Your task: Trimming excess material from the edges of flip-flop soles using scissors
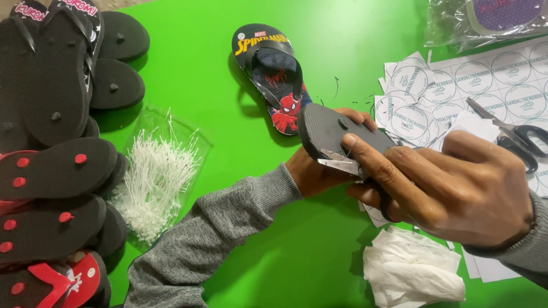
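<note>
My left hand [313, 171] holds a black flip-flop [331, 132] sole-up from beneath, fingers curled round its far edge. My right hand [451, 185] grips a small metal-tipped tool [341, 163] and presses its point against the sole near the edge; the forefinger lies along the sole. A second flip-flop [273, 74] with a printed red cartoon figure lies strap-up on the green table [217, 51], just behind the held one.
A pile of black and red flip-flops [54, 148] fills the left side. A clear bag of white plastic ties [153, 177] lies beside it. Sheets of round stickers [474, 80], scissors [516, 137], crumpled white paper [411, 274] and a plastic bag [485, 20] lie at the right.
</note>
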